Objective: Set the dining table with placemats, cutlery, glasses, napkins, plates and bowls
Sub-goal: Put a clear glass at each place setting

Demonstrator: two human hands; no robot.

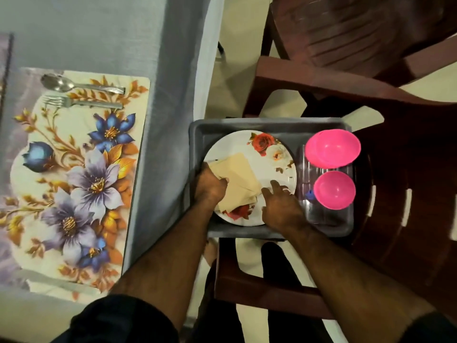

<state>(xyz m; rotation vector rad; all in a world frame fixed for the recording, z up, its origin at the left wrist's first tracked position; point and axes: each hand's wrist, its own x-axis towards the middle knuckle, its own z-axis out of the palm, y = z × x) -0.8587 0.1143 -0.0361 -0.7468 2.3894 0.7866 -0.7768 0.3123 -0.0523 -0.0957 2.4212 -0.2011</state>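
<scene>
In the grey plastic tray [197, 134] (set on a brown chair), the left hand [210, 186] seemingly pinches beige folded napkins [243, 177] lying on the white rose-printed plate [272, 154]; the right hand [279, 204] rests open-fingered beside them.

Glossy pink plastic bowls [332, 149], shiny metal cutlery [81, 95]

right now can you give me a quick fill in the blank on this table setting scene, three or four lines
1. The spoon and the ____ lie side by side on the floral placemat.
2. The beige napkins rest on the rose-patterned ____ inside the grey tray.
3. The two bowls in the tray are ____ in colour.
4. The left hand pinches the edge of the ____.

Missing words: fork; plate; pink; napkins
</scene>
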